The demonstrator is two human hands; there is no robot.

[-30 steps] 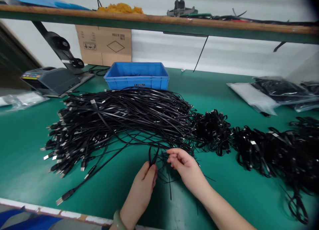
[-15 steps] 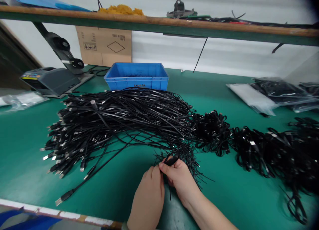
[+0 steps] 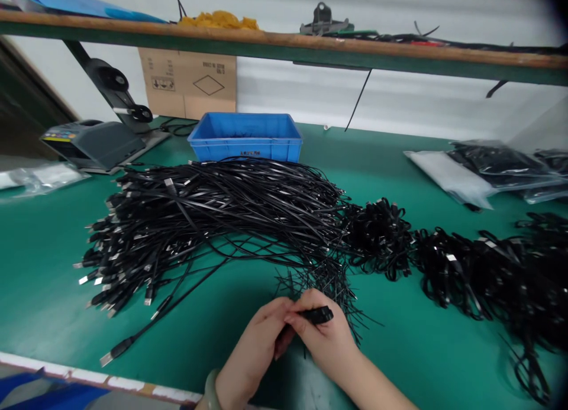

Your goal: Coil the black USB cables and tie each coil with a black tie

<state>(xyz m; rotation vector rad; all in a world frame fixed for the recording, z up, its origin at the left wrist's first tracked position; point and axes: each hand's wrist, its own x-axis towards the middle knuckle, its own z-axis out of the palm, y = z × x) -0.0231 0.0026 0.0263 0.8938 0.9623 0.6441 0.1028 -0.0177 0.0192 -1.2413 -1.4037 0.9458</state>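
A short, flat black piece of cable [image 3: 320,315] stuck out from between the person's hands, low on the green work table [image 3: 44,268] and just in front of a heap of black USB cables [image 3: 213,220]. It looked glossy and stubby, though its exact form was too small to tell. The right hand [image 3: 323,339] had closed to a tight pinch, with thumb and fingers gripping the piece. The left hand [image 3: 252,351] was curled and pressed up against the right, but I couldn't tell whether it held the piece too. Thin black strands [image 3: 337,291] fanned out from the heap just beyond the hands, and bundled black cables [image 3: 377,238] lay to the right.
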